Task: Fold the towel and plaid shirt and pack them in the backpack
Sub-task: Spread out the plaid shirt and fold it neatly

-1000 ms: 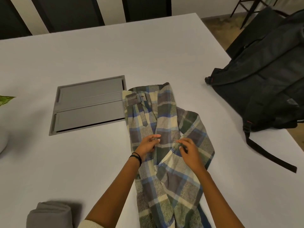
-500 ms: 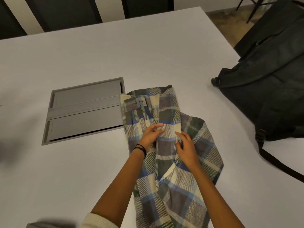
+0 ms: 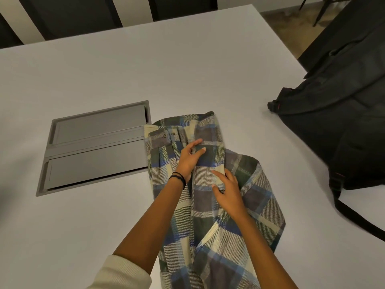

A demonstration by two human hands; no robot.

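The plaid shirt [image 3: 210,217], green, blue and cream, lies lengthwise on the white table [image 3: 145,67], folded into a long narrow strip with one sleeve bulging out to the right. My left hand [image 3: 190,158] lies flat on the upper middle of the shirt, fingers straight and pointing right. My right hand [image 3: 228,189] rests just below it, fingers spread and pressing the fabric. The black backpack [image 3: 337,113] stands at the table's right edge, apart from the shirt. The towel is out of view.
A grey recessed cable hatch [image 3: 93,147] sits in the table, touching the shirt's left edge. A backpack strap [image 3: 358,220] trails across the table at the right. Dark chairs stand beyond the far edge.
Both hands slid up the shirt toward the collar end, smoothing it. The view shifted, and the grey towel at the lower left went out of frame.
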